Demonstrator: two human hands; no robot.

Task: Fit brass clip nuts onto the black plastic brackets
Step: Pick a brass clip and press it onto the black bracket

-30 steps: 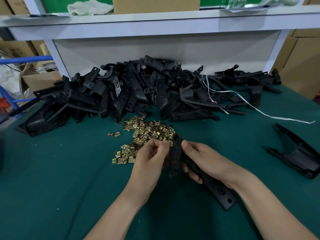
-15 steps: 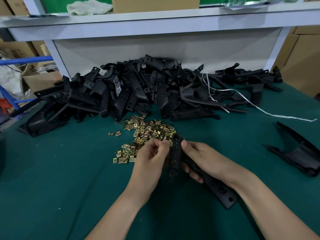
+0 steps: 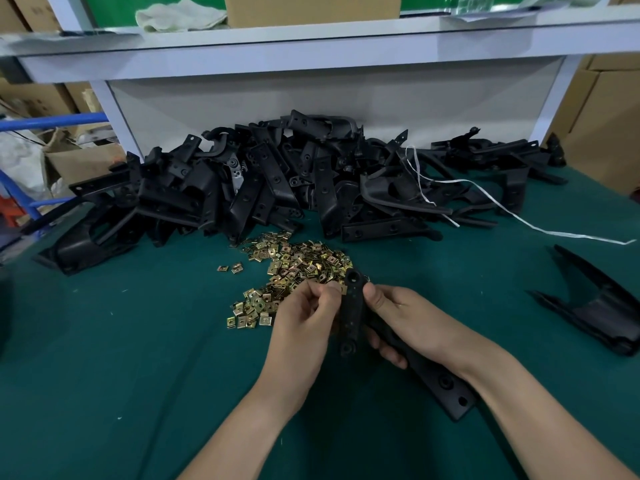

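Bracket (image 3: 352,306), matte black, holed; brass clip nut (image 3: 343,289) pinched at edge.

No legible text, label, brand or number, faint marks on cardboard box (image 3: 33,12), too blurred to read

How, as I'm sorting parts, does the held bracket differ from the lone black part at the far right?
The held bracket is a narrow strip with round holes; the lone part is broader and forked. The right hand grips the held bracket while the left hand pinches a nut at its edge; the lone part lies untouched on the mat. Both are black.
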